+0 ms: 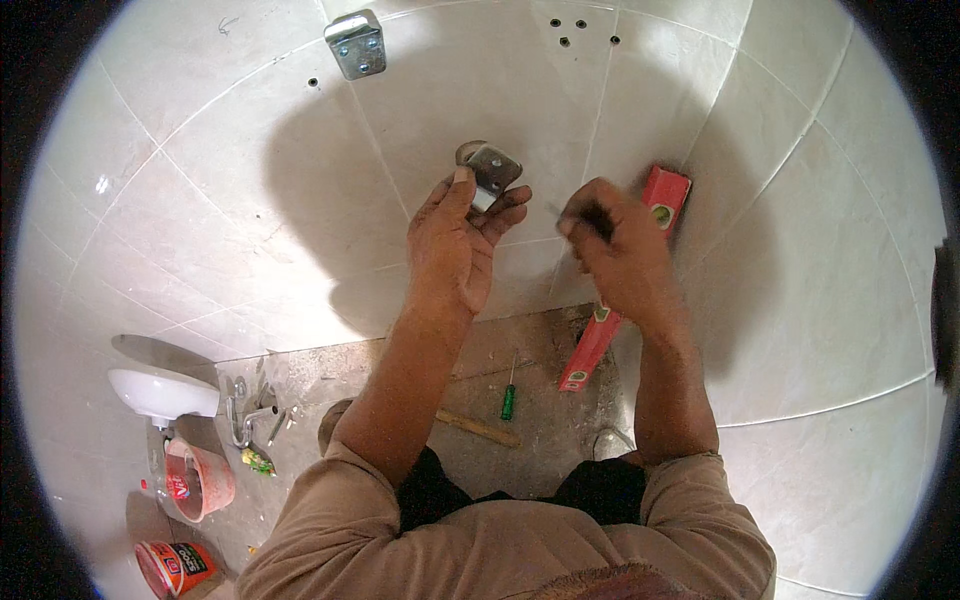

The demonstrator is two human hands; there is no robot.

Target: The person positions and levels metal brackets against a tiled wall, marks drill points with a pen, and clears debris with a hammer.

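My left hand [455,245] holds a shiny metal bracket [493,168] with screw holes, pinched between thumb and fingers in front of the tiled wall. A round, pale rim-like part [467,152] shows beside the bracket, and I cannot tell what it belongs to. Just right of it is my right hand [620,245], smeared by motion, its fingers curled together. A thin grey tip [554,210] sticks out from those fingers, too blurred to name. A matching bracket [357,46] is fixed to the wall at the upper left. Several dark holes [565,42] dot the tiles at the upper right.
A red spirit level [587,355] leans behind my right forearm. On the dusty floor lie a green-handled screwdriver [509,400] and a wooden handle [480,428]. At left are a white washbasin [165,393], chrome pipes [243,420], a pink bucket [215,480] and an orange-red tub [190,568].
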